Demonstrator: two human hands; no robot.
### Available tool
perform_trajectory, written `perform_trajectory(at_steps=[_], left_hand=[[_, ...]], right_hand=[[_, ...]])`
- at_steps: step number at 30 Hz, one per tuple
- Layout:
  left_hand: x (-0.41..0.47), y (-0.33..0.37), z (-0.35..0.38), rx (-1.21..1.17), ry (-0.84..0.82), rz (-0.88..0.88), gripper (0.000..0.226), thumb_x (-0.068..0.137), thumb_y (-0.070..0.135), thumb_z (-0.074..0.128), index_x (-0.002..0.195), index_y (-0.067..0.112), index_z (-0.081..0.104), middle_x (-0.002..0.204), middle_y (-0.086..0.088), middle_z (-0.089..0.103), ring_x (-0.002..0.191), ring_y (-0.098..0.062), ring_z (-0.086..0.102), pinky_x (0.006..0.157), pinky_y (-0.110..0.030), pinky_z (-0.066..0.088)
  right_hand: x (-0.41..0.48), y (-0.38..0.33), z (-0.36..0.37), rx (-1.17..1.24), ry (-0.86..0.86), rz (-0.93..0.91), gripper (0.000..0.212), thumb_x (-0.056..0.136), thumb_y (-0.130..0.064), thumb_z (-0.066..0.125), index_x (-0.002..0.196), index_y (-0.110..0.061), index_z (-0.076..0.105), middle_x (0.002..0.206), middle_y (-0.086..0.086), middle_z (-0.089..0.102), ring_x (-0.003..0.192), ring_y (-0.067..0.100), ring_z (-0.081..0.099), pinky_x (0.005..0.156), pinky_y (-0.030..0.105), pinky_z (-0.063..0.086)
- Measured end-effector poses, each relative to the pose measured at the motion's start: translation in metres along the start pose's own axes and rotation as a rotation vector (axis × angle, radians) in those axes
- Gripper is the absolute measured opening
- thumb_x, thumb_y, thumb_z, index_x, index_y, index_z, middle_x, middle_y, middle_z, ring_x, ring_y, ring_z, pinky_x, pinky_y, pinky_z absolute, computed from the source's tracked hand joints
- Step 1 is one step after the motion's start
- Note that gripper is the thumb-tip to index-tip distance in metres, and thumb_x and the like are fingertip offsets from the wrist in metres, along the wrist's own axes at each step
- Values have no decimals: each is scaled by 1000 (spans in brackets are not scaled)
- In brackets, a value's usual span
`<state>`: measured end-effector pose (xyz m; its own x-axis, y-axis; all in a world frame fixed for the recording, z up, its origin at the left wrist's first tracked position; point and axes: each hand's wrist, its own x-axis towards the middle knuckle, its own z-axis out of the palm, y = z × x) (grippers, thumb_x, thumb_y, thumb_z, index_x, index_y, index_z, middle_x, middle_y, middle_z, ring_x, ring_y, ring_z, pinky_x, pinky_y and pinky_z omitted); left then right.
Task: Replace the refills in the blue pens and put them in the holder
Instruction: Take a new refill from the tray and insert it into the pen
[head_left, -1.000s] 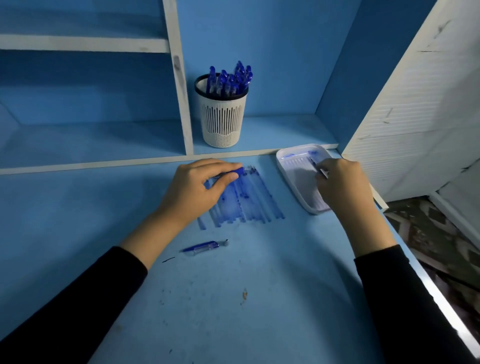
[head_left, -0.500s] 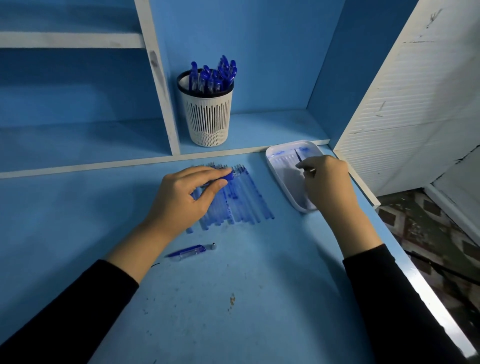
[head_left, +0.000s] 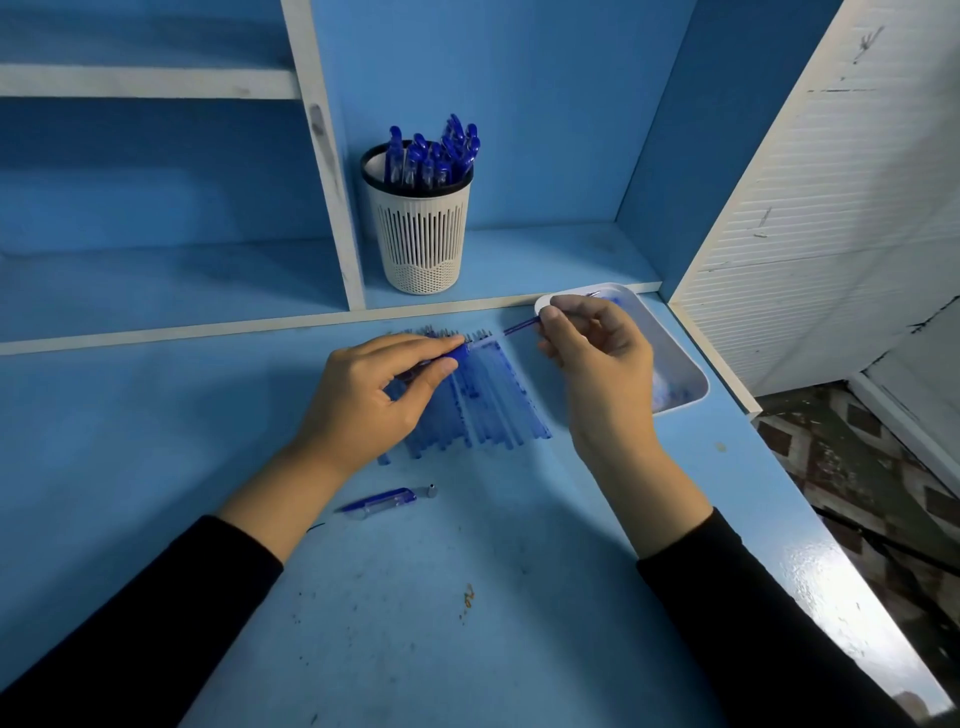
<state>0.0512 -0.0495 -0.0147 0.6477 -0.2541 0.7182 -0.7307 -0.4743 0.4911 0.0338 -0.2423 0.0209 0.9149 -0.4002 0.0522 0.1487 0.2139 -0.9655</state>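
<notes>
Both of your hands meet above the middle of the blue-painted worktop (head_left: 519, 665), and the way they hold things suits a refill going into a barrel.

Your left hand (head_left: 374, 400) pinches a translucent blue plastic pen barrel (head_left: 457, 356) between thumb and forefinger. Its open end is turned to the right, I judge so that the refill can slide straight in.

Near that wrist a clear-and-blue clipped pen cap (head_left: 379, 503) lies flat on the worktop with a small grey metal tip (head_left: 431, 491) just beside it. They are probably parked there while the barrel is open.

On the shelf behind stands the white slotted plastic holder with a black rim (head_left: 418, 239), with a bunch of capped blue pens (head_left: 431, 156) upright in it, apparently finished ones.

Under the barrel, a row of thin blue sticks (head_left: 483, 415) lies side by side, within easy reach. I cannot tell whether they are refills or barrels.

Your right hand (head_left: 602, 364) pinches a slender dark-blue refill (head_left: 521, 326) at one end, nearly in line with the barrel's mouth. Whether the two touch is unclear.

Furthest right, a shallow white plastic tray (head_left: 680, 364) sits at the worktop's edge. What lies in it is too blurred to name.
</notes>
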Motion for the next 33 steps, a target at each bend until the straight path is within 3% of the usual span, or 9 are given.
perform_trajectory(at_steps=[5,16,19,23,27,29,33], left_hand=[[0,0,0,-1,4,14,21,88,10,72,108,4,74,104,5,70,86,-5,67,79,-18,55],[0,0,-1,9,11,36,21,89,11,71,108,4,74,103,3,70,84,-11,68,79,-21,56],[-1,-1,-2,22,22,24,20,89,11,72,108,4,74,103,-1,73,83,-12,68,78,-21,56],[0,-1,-2,39,30,29,20,89,10,72,107,4,74,101,0,72,81,-5,65,79,-16,53],[-2,0,-3,65,43,58,19,89,9,71,107,2,74,98,-1,72,79,-3,61,77,-14,52],[-3,-1,-4,76,49,73,19,89,9,71,107,2,74,96,-4,73,76,-5,60,75,-15,52],[-3,-1,-6,60,64,77,19,88,8,73,107,3,74,96,0,72,76,0,57,72,-14,51]], right_hand=[[-1,2,0,40,58,0,10,89,-3,65,85,-12,66,84,8,66,77,15,64,71,20,51],[-2,7,0,-4,85,-37,5,89,-4,65,89,-10,65,88,6,66,78,12,64,73,20,51],[-5,3,-2,-14,56,-120,5,88,-3,67,91,-5,65,89,4,67,79,12,65,79,24,52],[-14,3,1,-99,-92,-266,12,85,4,67,86,-8,67,82,2,69,76,13,65,74,23,50],[-25,13,8,-206,-216,-335,14,94,-2,56,100,-8,66,85,6,70,84,20,69,80,35,55],[-25,16,9,-250,-203,-395,14,95,-4,54,105,-10,63,85,7,67,83,19,67,79,34,54],[-22,18,7,-305,-107,-477,15,84,-7,71,94,-14,62,89,3,62,82,18,61,76,29,50]])
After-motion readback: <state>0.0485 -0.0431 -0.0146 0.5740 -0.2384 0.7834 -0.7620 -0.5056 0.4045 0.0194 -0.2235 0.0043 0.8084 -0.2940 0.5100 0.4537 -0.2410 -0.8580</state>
